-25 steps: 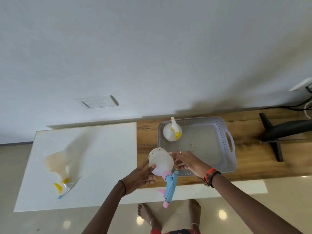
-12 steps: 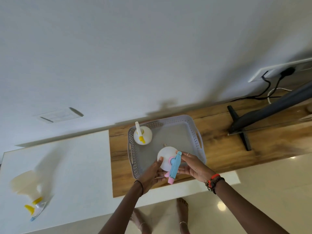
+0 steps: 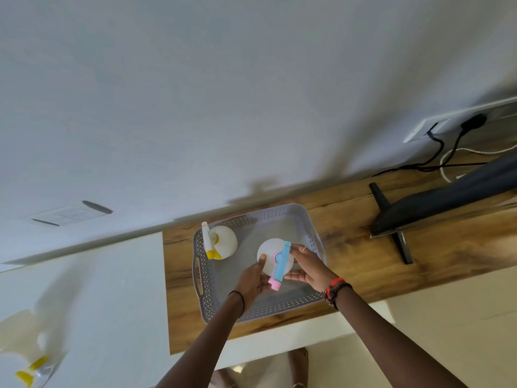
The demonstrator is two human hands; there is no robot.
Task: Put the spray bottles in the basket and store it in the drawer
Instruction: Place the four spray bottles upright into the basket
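Over the grey basket (image 3: 313, 236), both hands' fingers (image 3: 261, 260) holding blue-nozzled spray bottle (image 3: 268, 254), yellow-nozzled bottle (image 3: 225, 242) inside

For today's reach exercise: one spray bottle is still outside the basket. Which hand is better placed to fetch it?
Left. The last bottle lies far left on the white table, on the left hand's side.

A home living room is suggested by a wooden worktop (image 3: 363, 247) set against a plain white wall (image 3: 223, 93), on which a television (image 3: 447, 197) on its stand is placed, with cables (image 3: 436, 152) plugged into a wall socket (image 3: 425, 127) and glossy floor tiles (image 3: 447, 317) seen below.
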